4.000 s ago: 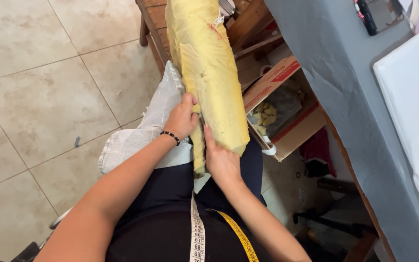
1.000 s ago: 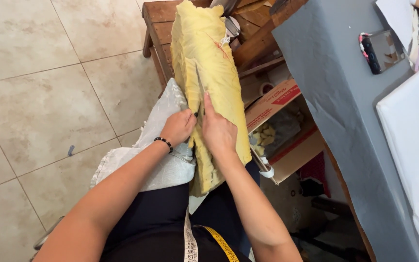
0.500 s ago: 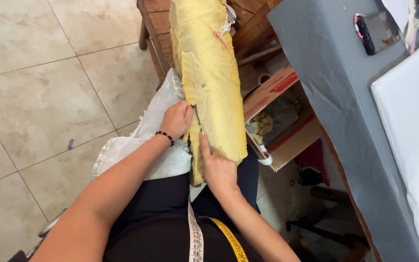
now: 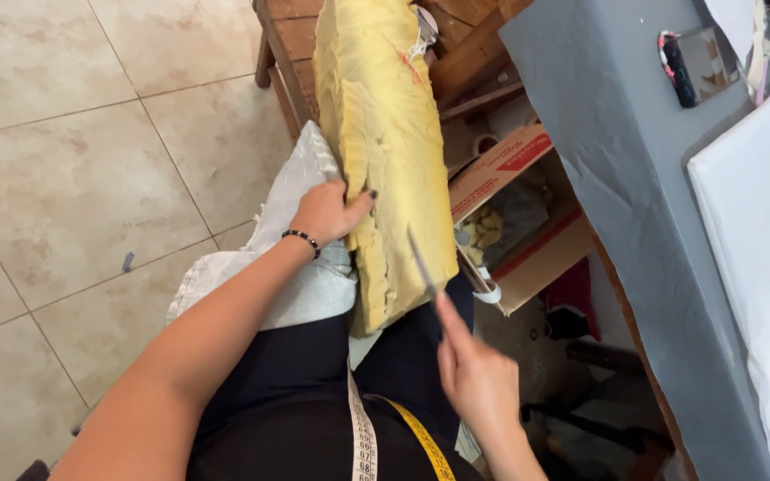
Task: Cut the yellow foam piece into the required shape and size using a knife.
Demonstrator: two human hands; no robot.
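Observation:
A long yellow fabric roll (image 4: pixel 389 151) lies from my lap up onto a wooden chair (image 4: pixel 291 36). My left hand (image 4: pixel 327 212) presses against the roll's left side, fingers spread on the cloth; a dark bead bracelet sits on the wrist. My right hand (image 4: pixel 479 379) has come off the roll and pinches a thin dark pointed tool (image 4: pixel 425 272), which reaches up to the roll's lower right edge. White cloth (image 4: pixel 287 258) lies under the roll on my lap. A measuring tape (image 4: pixel 376 441) hangs at my front.
A grey cloth-covered table (image 4: pixel 617 178) runs along the right, bearing a phone (image 4: pixel 692 62) and a white sheet (image 4: pixel 759 223). An open cardboard box (image 4: pixel 514 214) stands under the table beside the roll. Beige floor tiles (image 4: pixel 73 160) spread to the left.
My right hand has left the roll's lower end, drawn back toward me, and now holds a thin tool against the roll. My left hand has stayed on the left side.

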